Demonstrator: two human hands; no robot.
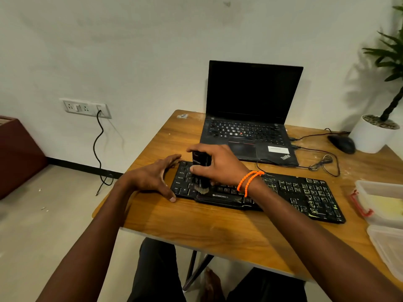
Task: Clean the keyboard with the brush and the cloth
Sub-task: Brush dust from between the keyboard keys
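There is one view only, from the person's head, looking forward and down across the desk [218, 232] from its near edge toward the wall [130, 51] behind the far edge. It sits close, wide-angled, both forearms reaching in from below.

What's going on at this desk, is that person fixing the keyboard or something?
Someone is cleaning a dirty black keyboard on a wooden table. The right hand grips a black brush upright, bristles down on the keys at the keyboard's left end. The left hand rests open against that end, steadying it. Pale grime shows on the right-side keys. A shut-off laptop sits behind.
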